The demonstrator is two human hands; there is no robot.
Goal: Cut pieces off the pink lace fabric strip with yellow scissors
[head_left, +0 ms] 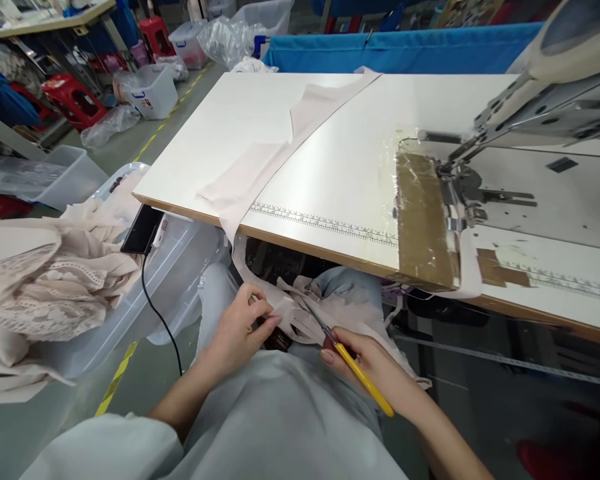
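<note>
My right hand point(363, 357) is closed around yellow-handled scissors point(363, 379), their metal blades pointing up and left over pale pink fabric point(300, 317) bunched on my lap. Beside the blades, on the left, my left hand point(243, 325) has its fingers curled, thumb and forefinger pinched at the edge of this fabric. How much cloth sits between those fingertips is hard to see. From the lap, a narrow strip climbs over the table edge to a long pale pink fabric piece point(260, 170) lying across the white tabletop point(340, 160).
On the right stands a sewing machine point(545, 87), with a fabric strip point(469, 267) hanging under its foot. At left, a plastic bin point(125, 320) bears heaped pink lace and cloth point(80, 287), with a black phone point(141, 229) on its edge and a cable hanging down. Red stools point(73, 100) stand behind.
</note>
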